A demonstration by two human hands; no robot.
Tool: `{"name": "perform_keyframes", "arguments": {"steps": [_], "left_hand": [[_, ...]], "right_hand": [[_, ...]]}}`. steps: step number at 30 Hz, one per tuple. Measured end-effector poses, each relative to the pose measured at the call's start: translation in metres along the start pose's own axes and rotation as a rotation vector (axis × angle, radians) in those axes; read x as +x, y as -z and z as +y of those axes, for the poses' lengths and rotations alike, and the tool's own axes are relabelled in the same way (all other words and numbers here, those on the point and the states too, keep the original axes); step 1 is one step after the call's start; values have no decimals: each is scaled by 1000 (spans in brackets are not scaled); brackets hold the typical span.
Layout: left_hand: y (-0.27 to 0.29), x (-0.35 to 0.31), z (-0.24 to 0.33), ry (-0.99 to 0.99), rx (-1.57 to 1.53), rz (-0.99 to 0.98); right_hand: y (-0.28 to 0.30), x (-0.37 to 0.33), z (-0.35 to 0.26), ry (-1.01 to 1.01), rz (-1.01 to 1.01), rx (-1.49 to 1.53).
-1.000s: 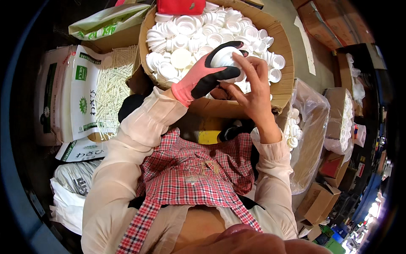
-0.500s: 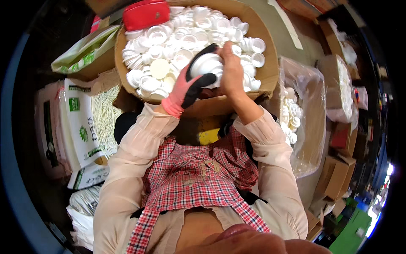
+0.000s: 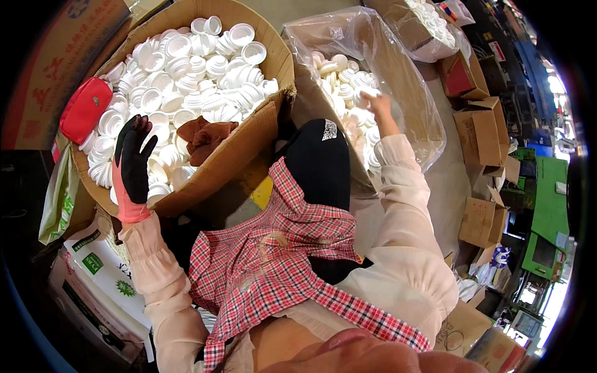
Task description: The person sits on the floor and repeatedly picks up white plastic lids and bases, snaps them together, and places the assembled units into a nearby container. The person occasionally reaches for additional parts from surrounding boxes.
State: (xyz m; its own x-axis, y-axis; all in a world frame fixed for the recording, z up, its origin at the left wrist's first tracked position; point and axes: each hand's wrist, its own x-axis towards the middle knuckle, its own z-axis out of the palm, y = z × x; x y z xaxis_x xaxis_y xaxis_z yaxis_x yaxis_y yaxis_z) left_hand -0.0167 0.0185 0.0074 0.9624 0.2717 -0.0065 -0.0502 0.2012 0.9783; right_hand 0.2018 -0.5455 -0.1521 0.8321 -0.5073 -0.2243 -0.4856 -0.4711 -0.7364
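Note:
My left hand (image 3: 132, 165), in a black and pink glove, is open above the near left side of a large cardboard box (image 3: 255, 133). Its fingers point away from me, and the thumb stands apart. Round white plastic caps (image 3: 177, 65) fill that box in a loose heap. My bare right hand (image 3: 380, 107) is stretched out over a second box lined with clear plastic (image 3: 410, 93). A pile of white caps (image 3: 348, 78) lies along the left side of the lined box. Blur hides whether the right fingers hold a cap.
A red pouch (image 3: 87, 110) rests at the left rim of the big box. A brown cloth (image 3: 205, 138) lies on the caps near its front edge. White printed sacks (image 3: 102, 267) lie at lower left. Open cardboard boxes (image 3: 482, 133) stand on the right, before a green machine (image 3: 547, 217).
Both hands were together around a stack of white caps over the big box. They have parted, the right reaching over to the lined box. My view has turned right, and the brown cloth now shows.

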Motion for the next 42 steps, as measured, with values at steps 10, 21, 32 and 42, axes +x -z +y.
{"name": "perform_keyframes", "arguments": {"steps": [10,21,32,42], "left_hand": [[84,-2,-18,-26,-135,189],[106,-9,3,-246,-207,460],[115,-42,25,-137,53,605],[131,-36,9,-461,-526,350]], "right_hand": [[-41,73,72,325,24,-614],[-229,-292,-248,1321,-1045,-4],[-379,-400,-239,949,-1072,-118],[-247,-480,-329,1923,-1120,408]]}}
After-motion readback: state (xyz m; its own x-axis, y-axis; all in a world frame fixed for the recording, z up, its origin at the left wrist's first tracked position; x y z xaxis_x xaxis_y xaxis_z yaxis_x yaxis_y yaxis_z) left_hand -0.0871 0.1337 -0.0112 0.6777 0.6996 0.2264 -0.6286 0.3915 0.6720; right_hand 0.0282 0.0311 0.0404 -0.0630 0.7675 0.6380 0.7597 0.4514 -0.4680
